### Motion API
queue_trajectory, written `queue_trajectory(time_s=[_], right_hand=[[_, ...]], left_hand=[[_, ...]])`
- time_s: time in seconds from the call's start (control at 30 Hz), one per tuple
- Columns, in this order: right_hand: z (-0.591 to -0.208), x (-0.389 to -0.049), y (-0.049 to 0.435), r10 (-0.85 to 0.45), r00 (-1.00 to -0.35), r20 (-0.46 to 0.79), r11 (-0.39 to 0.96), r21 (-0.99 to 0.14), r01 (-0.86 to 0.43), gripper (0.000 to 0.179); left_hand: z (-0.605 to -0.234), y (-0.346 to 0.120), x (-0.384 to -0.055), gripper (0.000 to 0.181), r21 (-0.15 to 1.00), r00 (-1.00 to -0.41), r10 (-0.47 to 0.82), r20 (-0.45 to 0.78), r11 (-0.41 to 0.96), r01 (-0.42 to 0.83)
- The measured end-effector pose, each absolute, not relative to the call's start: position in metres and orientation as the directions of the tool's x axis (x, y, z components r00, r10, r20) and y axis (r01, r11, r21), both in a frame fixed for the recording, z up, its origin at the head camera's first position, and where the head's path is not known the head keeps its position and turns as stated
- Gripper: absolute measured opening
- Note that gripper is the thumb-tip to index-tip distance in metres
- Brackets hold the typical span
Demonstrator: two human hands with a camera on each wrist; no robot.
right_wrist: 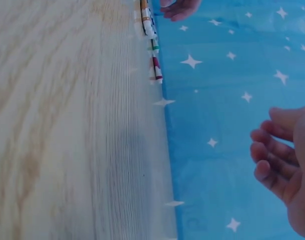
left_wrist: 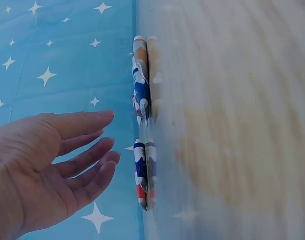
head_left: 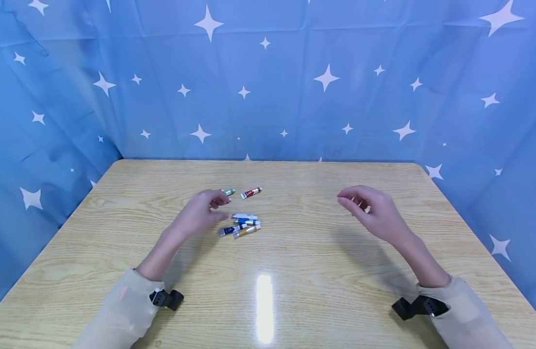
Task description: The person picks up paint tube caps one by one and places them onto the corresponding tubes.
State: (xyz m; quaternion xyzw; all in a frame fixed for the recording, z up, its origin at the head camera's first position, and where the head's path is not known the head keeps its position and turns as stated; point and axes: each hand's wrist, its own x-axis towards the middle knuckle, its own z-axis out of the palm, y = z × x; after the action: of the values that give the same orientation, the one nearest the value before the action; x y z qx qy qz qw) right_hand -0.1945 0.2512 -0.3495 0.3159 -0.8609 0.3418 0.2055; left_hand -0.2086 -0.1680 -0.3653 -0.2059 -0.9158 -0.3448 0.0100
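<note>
Small paint tubes lie on the table in two loose groups near my left hand (head_left: 201, 212). A pale tube (head_left: 244, 216), a blue tube (head_left: 252, 222), a dark blue tube (head_left: 231, 230) and an ochre tube (head_left: 247, 231) lie close together. Farther back are a red tube (head_left: 251, 193) and a green tube (head_left: 228, 192), the latter partly hidden by my left fingers. My left hand hovers beside the tubes, fingers loosely bent, holding nothing. Over the table's right side hovers my right hand (head_left: 374, 212), relaxed and holding nothing, well away from the tubes.
The wooden table (head_left: 320, 291) carries a bright light reflection at its front middle. A blue curtain with white stars (head_left: 285, 97) hangs behind it and along both sides. Dark wrist cameras (head_left: 166, 299) sit on the light sleeves (head_left: 124, 305).
</note>
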Motion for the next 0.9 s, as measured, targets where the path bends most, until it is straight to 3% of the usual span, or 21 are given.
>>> queue_trajectory(time_s=[0.4,0.9], right_hand=[[-0.353,-0.203,0.263,-0.38,-0.758,0.53,0.615,-0.467,-0.635,0.017],[-0.36,-0.213,0.289,-0.335,-0.828,0.45,0.676,-0.497,-0.544,0.017]], left_hand=[[-0.367,-0.171,-0.22,0.043,0.612,-0.929,0.333,0.159,0.705,0.358],[-0.369,-0.174,-0.233,0.035,0.56,-0.93,0.361,0.072,0.756,0.337]])
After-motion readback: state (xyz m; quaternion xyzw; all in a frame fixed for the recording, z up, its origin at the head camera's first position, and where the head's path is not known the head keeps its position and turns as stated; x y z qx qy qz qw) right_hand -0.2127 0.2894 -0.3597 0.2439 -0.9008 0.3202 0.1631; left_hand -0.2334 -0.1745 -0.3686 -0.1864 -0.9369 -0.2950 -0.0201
